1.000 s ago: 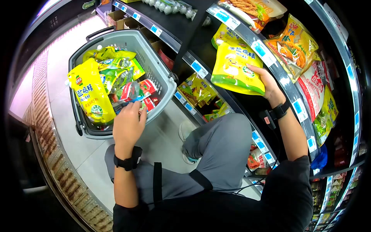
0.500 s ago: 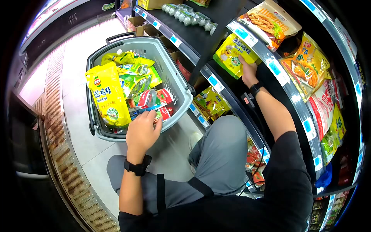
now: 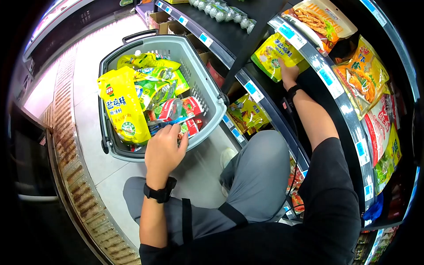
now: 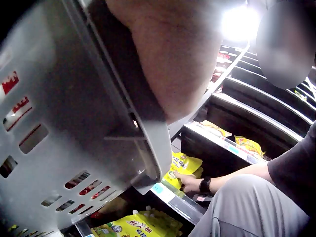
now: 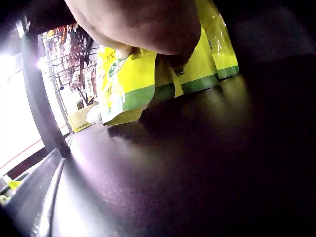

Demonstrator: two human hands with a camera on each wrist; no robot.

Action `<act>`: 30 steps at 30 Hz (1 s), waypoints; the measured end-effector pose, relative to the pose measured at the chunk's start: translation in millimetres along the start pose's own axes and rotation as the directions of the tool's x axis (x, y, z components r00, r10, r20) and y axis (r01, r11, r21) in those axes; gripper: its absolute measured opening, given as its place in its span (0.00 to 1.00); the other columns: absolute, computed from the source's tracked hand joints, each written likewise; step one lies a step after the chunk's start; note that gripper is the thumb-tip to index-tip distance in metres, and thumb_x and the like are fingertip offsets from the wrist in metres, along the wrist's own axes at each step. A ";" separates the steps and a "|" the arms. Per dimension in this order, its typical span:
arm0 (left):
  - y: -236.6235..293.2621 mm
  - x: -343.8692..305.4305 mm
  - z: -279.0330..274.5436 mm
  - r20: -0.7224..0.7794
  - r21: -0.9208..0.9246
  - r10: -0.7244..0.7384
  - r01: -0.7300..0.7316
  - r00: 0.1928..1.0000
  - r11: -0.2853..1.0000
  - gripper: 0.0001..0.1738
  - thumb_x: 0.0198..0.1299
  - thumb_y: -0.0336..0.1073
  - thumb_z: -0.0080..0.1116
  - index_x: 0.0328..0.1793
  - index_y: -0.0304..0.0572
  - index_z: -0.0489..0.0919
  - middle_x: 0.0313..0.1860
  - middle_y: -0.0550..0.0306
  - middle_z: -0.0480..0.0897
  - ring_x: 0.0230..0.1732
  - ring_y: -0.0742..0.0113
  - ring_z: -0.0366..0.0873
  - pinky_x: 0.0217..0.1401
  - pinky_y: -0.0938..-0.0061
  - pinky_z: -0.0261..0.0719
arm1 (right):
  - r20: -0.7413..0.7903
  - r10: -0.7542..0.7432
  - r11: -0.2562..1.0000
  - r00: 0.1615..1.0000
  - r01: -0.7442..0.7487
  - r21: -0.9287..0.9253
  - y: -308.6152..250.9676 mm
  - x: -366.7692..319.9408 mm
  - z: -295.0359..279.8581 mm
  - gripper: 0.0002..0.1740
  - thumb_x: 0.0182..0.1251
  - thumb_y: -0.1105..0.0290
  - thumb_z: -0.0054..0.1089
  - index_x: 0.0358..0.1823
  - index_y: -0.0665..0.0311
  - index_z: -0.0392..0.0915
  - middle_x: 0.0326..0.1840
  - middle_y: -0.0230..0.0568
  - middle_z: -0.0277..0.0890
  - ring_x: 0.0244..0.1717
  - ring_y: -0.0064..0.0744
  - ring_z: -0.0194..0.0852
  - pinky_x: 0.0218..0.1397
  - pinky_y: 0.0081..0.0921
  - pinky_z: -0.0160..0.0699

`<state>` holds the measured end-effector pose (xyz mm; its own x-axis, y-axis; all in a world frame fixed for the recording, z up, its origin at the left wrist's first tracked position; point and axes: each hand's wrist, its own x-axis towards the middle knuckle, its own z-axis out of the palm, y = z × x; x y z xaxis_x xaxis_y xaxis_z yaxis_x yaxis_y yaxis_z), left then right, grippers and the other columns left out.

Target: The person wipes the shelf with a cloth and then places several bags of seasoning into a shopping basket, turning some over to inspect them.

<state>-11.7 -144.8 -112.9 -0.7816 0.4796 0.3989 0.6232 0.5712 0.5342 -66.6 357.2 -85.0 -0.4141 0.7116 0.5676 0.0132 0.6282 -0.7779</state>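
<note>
My right hand (image 3: 290, 74) pinches a yellow seasoning pouch (image 3: 277, 51) with a green lower band, thumb on its front. The pouch stands upright at the shelf; in the right wrist view its lower edge (image 5: 123, 118) is close over the dark shelf board. More yellow pouches (image 5: 197, 69) stand right behind it. My left hand (image 3: 165, 148) grips the near rim of a grey shopping basket (image 3: 207, 73), fingers bent over the edge. Inside the basket, a large yellow pouch (image 3: 123, 106) leans on the left, beside green-yellow packs (image 3: 154, 88) and red packs (image 3: 192, 106).
Packaged foods (image 3: 362, 79) line the upper shelf at the right, behind a rail of price tags (image 3: 327, 77). Yellow packs (image 3: 247, 112) lie on the lower shelf near my knee. Egg trays (image 3: 221, 13) sit on the far shelf. Grey tiles (image 3: 110, 168) lie under the basket.
My right hand has carried the yellow pouch away from me, into the shelf beside the other pouches. My left hand has stayed at the basket rim. The head view has shifted slightly.
</note>
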 end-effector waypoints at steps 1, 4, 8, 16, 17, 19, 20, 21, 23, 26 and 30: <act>-0.3 0.0 0.1 0.004 -0.002 0.004 -0.004 1.000 1.000 0.11 0.59 0.38 0.60 0.35 0.37 0.77 0.29 0.47 0.80 0.33 0.48 0.80 0.34 0.58 0.78 | 0.063 0.080 0.996 0.995 -0.082 0.033 -6.1 0.9 -3.5 0.19 0.59 0.67 0.73 0.47 0.71 0.80 0.45 0.40 0.84 0.43 0.28 0.82 0.46 0.25 0.77; -0.4 0.7 1.4 0.002 -0.013 0.013 -0.013 1.000 1.000 0.11 0.59 0.38 0.60 0.35 0.37 0.77 0.29 0.47 0.80 0.33 0.48 0.80 0.34 0.58 0.78 | 0.205 0.170 0.982 0.964 -0.182 0.042 -23.2 3.4 -20.9 0.23 0.59 0.67 0.73 0.53 0.66 0.77 0.48 0.38 0.83 0.43 0.28 0.82 0.47 0.26 0.78; 0.8 0.3 0.4 -0.001 -0.033 0.008 -0.008 1.000 0.999 0.10 0.59 0.38 0.60 0.35 0.37 0.76 0.29 0.47 0.80 0.33 0.48 0.80 0.35 0.57 0.77 | 0.365 0.455 0.889 0.812 -0.435 -0.141 -33.9 8.9 -47.2 0.29 0.57 0.56 0.75 0.56 0.57 0.74 0.50 0.40 0.79 0.51 0.32 0.79 0.49 0.37 0.81; 1.3 0.0 -1.7 0.024 -0.019 0.004 -0.003 1.000 1.000 0.10 0.59 0.37 0.60 0.34 0.38 0.75 0.30 0.47 0.80 0.34 0.47 0.80 0.36 0.56 0.77 | 0.468 0.667 0.702 0.579 -0.278 -0.656 -53.4 -6.3 -64.7 0.29 0.57 0.41 0.68 0.24 0.64 0.75 0.17 0.31 0.73 0.14 0.26 0.73 0.16 0.21 0.68; 1.5 0.1 -1.6 0.023 -0.016 0.002 -0.002 1.000 1.000 0.10 0.59 0.37 0.60 0.34 0.38 0.76 0.30 0.47 0.80 0.34 0.47 0.80 0.36 0.56 0.77 | 0.576 0.535 0.773 0.618 -0.081 -0.629 -53.4 -7.3 -62.2 0.27 0.58 0.45 0.67 0.24 0.64 0.75 0.16 0.34 0.74 0.16 0.29 0.74 0.18 0.25 0.70; 1.9 0.8 -1.6 0.019 -0.014 0.002 -0.002 1.000 1.000 0.10 0.59 0.37 0.60 0.34 0.38 0.76 0.30 0.47 0.80 0.34 0.47 0.80 0.36 0.56 0.77 | 0.721 0.142 0.642 0.678 0.491 -0.589 -75.0 -15.1 -50.7 0.17 0.62 0.57 0.62 0.26 0.64 0.77 0.20 0.43 0.78 0.24 0.43 0.80 0.28 0.37 0.76; 2.7 0.8 -2.2 0.027 -0.026 -0.010 0.010 1.000 1.000 0.10 0.59 0.38 0.60 0.34 0.38 0.76 0.30 0.47 0.80 0.34 0.47 0.80 0.36 0.56 0.77 | 0.720 0.141 0.641 0.679 0.492 -0.589 -93.4 -20.5 -43.6 0.17 0.62 0.57 0.62 0.26 0.64 0.77 0.20 0.43 0.78 0.24 0.43 0.80 0.28 0.37 0.76; 3.2 0.8 -2.3 0.037 -0.038 -0.021 0.022 0.999 0.999 0.10 0.59 0.38 0.60 0.34 0.38 0.76 0.30 0.47 0.80 0.34 0.47 0.80 0.36 0.56 0.78 | 0.776 -0.058 0.540 0.628 0.673 -0.505 -107.8 -25.6 -37.3 0.14 0.63 0.59 0.60 0.30 0.63 0.79 0.24 0.45 0.79 0.29 0.46 0.81 0.33 0.40 0.77; 3.0 1.1 -0.7 0.032 -0.034 -0.021 0.022 0.999 0.999 0.10 0.59 0.38 0.60 0.34 0.38 0.76 0.30 0.47 0.80 0.34 0.47 0.80 0.36 0.56 0.78 | 0.866 -0.222 0.321 0.448 0.872 -0.369 -117.5 -27.4 -19.6 0.13 0.65 0.62 0.56 0.44 0.60 0.81 0.43 0.46 0.82 0.49 0.45 0.80 0.51 0.44 0.76; 2.5 1.4 -1.8 0.031 -0.034 -0.037 0.038 0.999 0.999 0.10 0.59 0.38 0.60 0.34 0.37 0.77 0.31 0.46 0.81 0.35 0.46 0.80 0.36 0.57 0.77 | 0.899 -0.356 -0.067 0.257 0.952 -0.299 -102.5 -24.0 4.7 0.16 0.66 0.63 0.54 0.53 0.56 0.80 0.60 0.44 0.75 0.66 0.44 0.69 0.68 0.49 0.63; 2.4 1.9 -2.3 0.033 -0.043 -0.036 0.038 0.999 0.998 0.11 0.60 0.37 0.60 0.33 0.36 0.77 0.31 0.45 0.82 0.34 0.44 0.80 0.36 0.58 0.76 | 0.936 -0.136 -0.105 0.324 0.935 -0.339 -63.8 -15.7 24.2 0.19 0.69 0.63 0.48 0.58 0.54 0.78 0.69 0.37 0.67 0.77 0.40 0.53 0.79 0.55 0.40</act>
<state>-11.8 -144.1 -109.2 -0.8023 0.4805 0.3543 0.5915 0.5595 0.5806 -83.0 298.3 -50.8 -0.9880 -0.1496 0.0376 -0.0801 0.7059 0.7037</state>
